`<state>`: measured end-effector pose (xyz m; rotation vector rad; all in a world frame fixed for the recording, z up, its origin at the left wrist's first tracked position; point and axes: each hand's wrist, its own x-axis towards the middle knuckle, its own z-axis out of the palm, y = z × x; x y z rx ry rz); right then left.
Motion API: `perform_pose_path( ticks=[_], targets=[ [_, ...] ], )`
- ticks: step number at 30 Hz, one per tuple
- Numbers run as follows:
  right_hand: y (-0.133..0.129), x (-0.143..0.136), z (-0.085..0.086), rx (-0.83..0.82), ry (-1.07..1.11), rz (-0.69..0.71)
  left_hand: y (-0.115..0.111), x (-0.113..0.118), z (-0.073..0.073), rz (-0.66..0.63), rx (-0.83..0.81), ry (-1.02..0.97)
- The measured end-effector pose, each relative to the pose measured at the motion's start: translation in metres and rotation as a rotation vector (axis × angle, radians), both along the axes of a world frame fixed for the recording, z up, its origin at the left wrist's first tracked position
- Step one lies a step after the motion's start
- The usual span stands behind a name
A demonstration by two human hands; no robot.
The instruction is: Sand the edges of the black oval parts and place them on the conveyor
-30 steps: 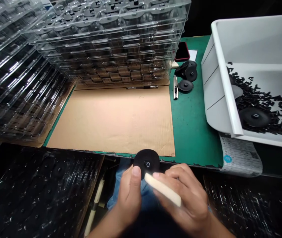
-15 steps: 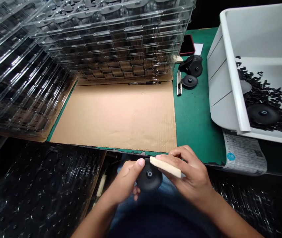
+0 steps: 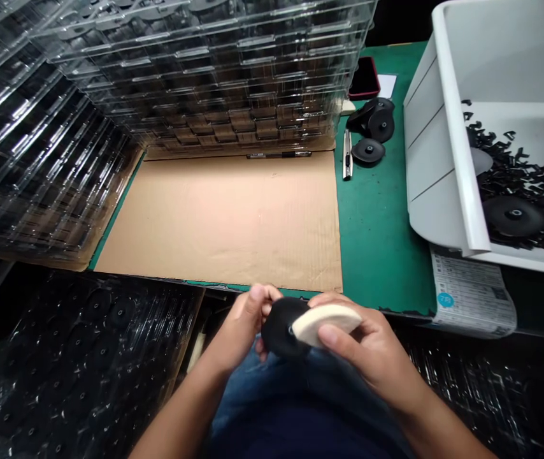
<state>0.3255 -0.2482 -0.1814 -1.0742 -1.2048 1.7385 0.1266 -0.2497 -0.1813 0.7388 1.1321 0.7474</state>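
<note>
A round black disc (image 3: 281,328) with a small metal-looking hub is held over my lap, just below the table's front edge. My left hand (image 3: 243,328) grips its left rim, fingers bent around the edge. Between the thumb and fingers of my right hand (image 3: 365,344) is a cream-coloured pad (image 3: 327,320), thick and curved along one side. The pad's left tip lies over the disc's hub and right part; whether it presses on the surface I cannot tell.
Cardboard (image 3: 219,217) covers the green table (image 3: 372,217), with a pen (image 3: 279,155) at its back edge. Clear plastic trays (image 3: 205,83) are stacked behind. A utility knife (image 3: 347,155) and black discs (image 3: 368,151) lie right, beside a white bin (image 3: 427,146) of small black clips (image 3: 515,172).
My right hand has turned the pad so its flat face shows, and its tip has moved over the disc's hub. My left thumb has shifted up and left off the disc's face.
</note>
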Motion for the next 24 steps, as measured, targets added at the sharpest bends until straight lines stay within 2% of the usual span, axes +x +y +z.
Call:
perform_pose_path(
  ticks=[2, 5, 9, 12, 15, 17, 21, 24],
  targets=[
    [-0.005, -0.009, -0.006, 0.024, 0.019, -0.145, -0.005, 0.007, -0.005, 0.133, 0.119, -0.087],
    [-0.011, -0.021, -0.012, 0.065, 0.036, -0.233, -0.017, 0.019, -0.005, 0.111, 0.289, 0.018],
    [-0.011, -0.023, -0.011, 0.166, -0.01, -0.254, -0.025, 0.031, 0.0, 0.245, 0.283, 0.158],
    [-0.008, -0.016, -0.004, 0.426, -0.251, -0.329, -0.023, 0.033, 0.001, 0.303, 0.249, 0.213],
    [-0.008, -0.014, 0.003, 0.727, -0.427, -0.211, -0.022, 0.033, 0.002, 0.322, 0.261, 0.248],
    [-0.009, -0.015, 0.006, 0.833, -0.468, -0.097, -0.022, 0.033, 0.002, 0.335, 0.273, 0.274],
    [-0.008, -0.012, 0.003, 0.87, -0.56, -0.047, -0.022, 0.029, 0.004, 0.334, 0.267, 0.359],
    [-0.004, -0.006, -0.002, 0.892, -0.594, -0.044, -0.022, 0.028, 0.003, 0.275, 0.192, 0.228]
  ],
)
